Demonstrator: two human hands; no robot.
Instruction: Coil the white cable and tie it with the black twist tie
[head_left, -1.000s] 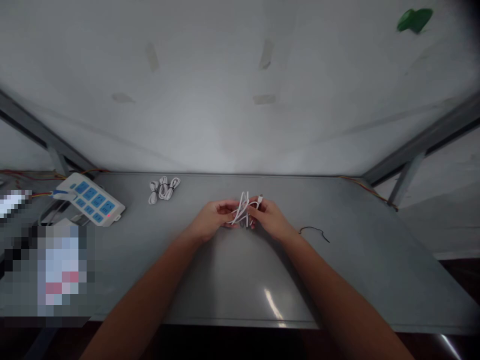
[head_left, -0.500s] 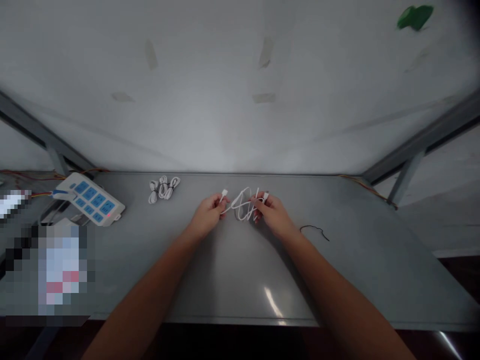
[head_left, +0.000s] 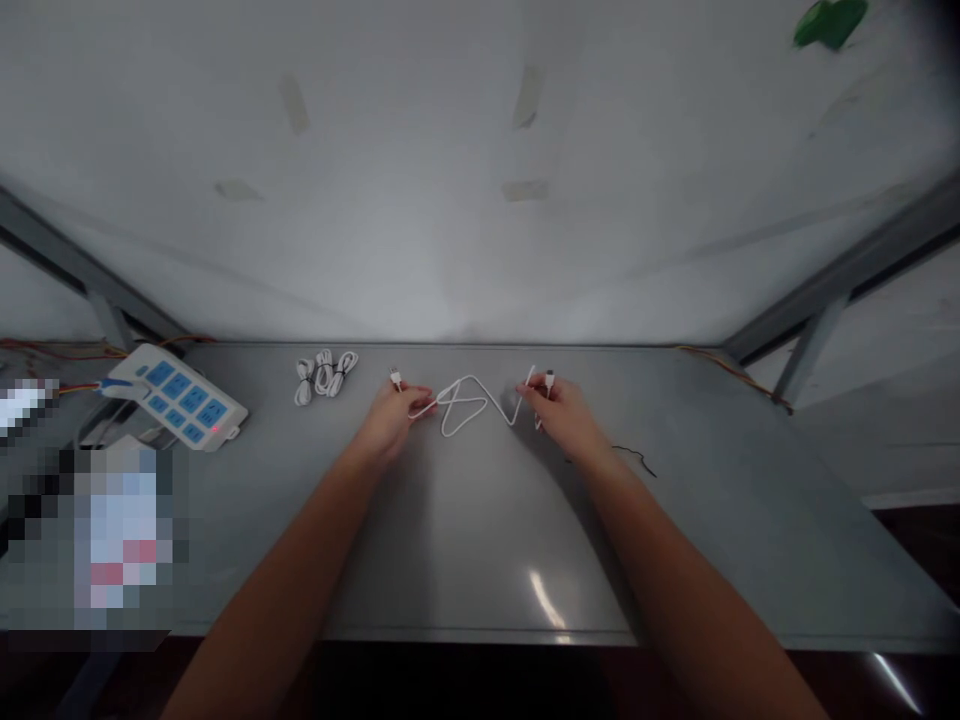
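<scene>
Left hand (head_left: 386,420): fingers closed on one end of a thin white cable (head_left: 492,400), its white plug (head_left: 395,377) poking up past the hand toward the wall. Right hand (head_left: 566,415): fingers pinching the same cable, second white plug (head_left: 549,380) sticking up there, plus a short bend of cable at the fingertips. Cable spans the gap between the hands over the middle of the grey, smooth-topped counter (head_left: 480,540); one loose loop nearer the left, a V-shaped dip nearer the right. Can't tell if the mid-section touches the surface. Thin black wire tie (head_left: 636,455) lies just beside the right forearm, partly hidden by it. Three small bundles of white cable (head_left: 323,372) sit together toward the back, left of the left hand. White power strip with blue sockets (head_left: 187,395) further left, red light lit.
</scene>
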